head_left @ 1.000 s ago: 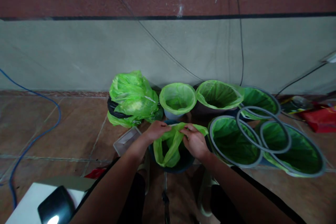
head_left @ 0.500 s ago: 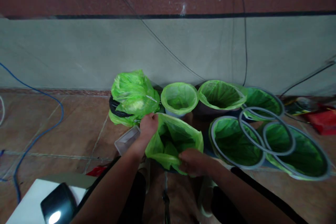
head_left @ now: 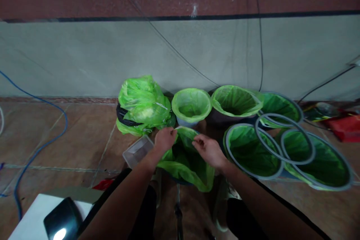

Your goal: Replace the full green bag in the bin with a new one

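Note:
A green plastic bag sags over a dark round bin, mostly hiding it, with its front folds hanging towards me. My left hand pinches the far rim of the bag. My right hand reaches in from the right, its fingertips gripping the bag's edge a short way from the left hand. Both hands are above the bin's mouth. The inside of the bin is hidden by the bag.
Beyond the hands stand green-lined bins, and a stuffed green bag sits on black plastic. Grey hoops and wide lined rings lie to the right. A clear plastic tray sits left of the bin. A blue cable runs along the tiled floor.
My right hand has risen from the bag's near edge to its far rim, and my left hand has shifted slightly right. The bag's mouth has narrowed and its front now droops lower.

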{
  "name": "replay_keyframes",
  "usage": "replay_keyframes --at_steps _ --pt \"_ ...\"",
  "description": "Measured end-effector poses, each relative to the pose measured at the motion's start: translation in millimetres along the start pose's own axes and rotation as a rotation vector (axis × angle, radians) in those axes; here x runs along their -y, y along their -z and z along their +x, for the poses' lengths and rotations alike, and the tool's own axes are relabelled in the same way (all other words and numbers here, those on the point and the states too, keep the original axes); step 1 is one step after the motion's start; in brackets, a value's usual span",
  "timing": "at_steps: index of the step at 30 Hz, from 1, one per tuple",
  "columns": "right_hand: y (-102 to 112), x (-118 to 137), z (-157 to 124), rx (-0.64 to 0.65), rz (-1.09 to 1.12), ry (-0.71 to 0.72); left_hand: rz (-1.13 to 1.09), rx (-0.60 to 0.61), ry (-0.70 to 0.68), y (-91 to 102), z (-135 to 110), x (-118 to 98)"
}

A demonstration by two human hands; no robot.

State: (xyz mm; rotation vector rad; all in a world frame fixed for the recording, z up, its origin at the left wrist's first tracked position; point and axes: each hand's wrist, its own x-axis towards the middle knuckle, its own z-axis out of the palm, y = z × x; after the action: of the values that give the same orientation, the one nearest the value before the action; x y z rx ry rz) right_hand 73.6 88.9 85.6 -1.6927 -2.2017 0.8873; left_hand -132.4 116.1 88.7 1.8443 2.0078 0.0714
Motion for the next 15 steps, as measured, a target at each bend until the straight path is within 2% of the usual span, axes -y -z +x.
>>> replay_keyframes --at_steps 2,4,8,12,15 --pt "-0.6 -5.9 7.9 -0.191 -0.034 -0.035 -0.04 0.032 -0.094 -0.9 -1.5 -1.8" --pt "-6.1 -14.9 12.9 -0.248 -0.108 -0.071 -0.104 0.072 -0.213 -0.4 -2.7 -3.5" --pt "-17.7 -31.8 17.3 -0.166 -0.137 -0.064 -0.263 0.159 -0.462 3.7 -5.5 -6.2" --pt "-11.9 -34.5 18.6 -0.185 -0.15 0.117 -0.278 0.206 -0.606 10.1 -11.3 -9.3" --pt "-3.1 -30.1 18.6 -0.149 -0.137 0.274 -0.208 0.176 -0.655 12.8 -15.7 -10.6"
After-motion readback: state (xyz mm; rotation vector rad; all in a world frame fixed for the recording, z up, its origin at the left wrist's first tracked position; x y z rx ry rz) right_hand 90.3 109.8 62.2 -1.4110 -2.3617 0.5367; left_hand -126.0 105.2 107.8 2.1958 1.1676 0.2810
